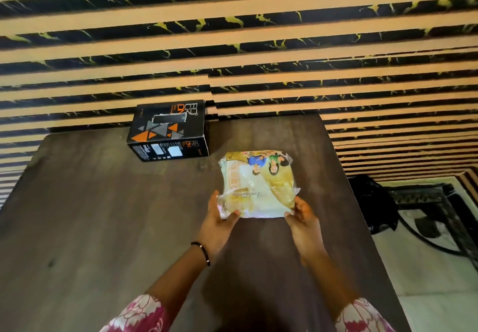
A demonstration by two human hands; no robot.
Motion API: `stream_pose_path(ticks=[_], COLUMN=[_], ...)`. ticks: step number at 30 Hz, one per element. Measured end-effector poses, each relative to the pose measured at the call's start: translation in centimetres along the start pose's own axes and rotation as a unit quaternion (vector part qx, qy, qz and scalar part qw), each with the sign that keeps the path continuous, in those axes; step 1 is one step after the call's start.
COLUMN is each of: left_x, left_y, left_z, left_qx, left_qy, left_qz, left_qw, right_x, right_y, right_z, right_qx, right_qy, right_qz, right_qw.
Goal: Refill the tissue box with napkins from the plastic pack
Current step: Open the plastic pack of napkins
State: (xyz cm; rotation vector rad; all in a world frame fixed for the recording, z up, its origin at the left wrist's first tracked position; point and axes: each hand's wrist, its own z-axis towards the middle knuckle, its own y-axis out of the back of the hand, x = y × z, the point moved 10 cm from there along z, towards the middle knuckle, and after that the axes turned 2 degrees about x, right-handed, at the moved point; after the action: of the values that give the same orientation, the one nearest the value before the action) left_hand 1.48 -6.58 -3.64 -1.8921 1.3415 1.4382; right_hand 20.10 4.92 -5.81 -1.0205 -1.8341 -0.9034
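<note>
A clear plastic pack of pale napkins point(257, 184), printed in yellow with pictures of people, lies on the dark wooden table point(103, 215) right of centre. My left hand point(217, 224) grips its near left corner. My right hand point(302, 219) grips its near right corner. The tissue box point(168, 131), black with orange and grey triangles and a slot on top, stands at the table's far edge, left of and behind the pack, apart from it.
A wall of tan and black marbled stripes point(232, 34) rises right behind the table. Off the table's right edge lie a black bag point(372, 202) and a dark patterned frame point(426, 202) on a pale floor.
</note>
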Motion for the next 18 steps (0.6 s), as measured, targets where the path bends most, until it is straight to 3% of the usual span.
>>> stream_pose_path(ticks=[12, 14, 16, 18], left_x=[6.5, 6.2, 3.9, 1.6], left_y=[4.1, 4.8, 5.7, 5.5], left_z=[-11.0, -11.6, -11.7, -11.0], left_qx=[-0.069, -0.096, -0.121, -0.107], left_qy=[0.026, 0.019, -0.040, -0.111], left_qz=[-0.034, 0.028, 0.139, 0.256], left_qw=[0.997, 0.995, 0.982, 0.954], right_x=[-3.4, -2.4, -0.7, 2.2], right_y=[-1.4, -0.5, 0.3, -0.8], right_z=[-11.5, -11.9, -11.8, -11.8], right_qx=[0.012, -0.034, -0.080, -0.069], right_qy=[0.029, 0.043, 0.073, 0.142], right_qz=[-0.060, -0.107, -0.162, -0.194], right_qw=[0.998, 0.993, 0.981, 0.968])
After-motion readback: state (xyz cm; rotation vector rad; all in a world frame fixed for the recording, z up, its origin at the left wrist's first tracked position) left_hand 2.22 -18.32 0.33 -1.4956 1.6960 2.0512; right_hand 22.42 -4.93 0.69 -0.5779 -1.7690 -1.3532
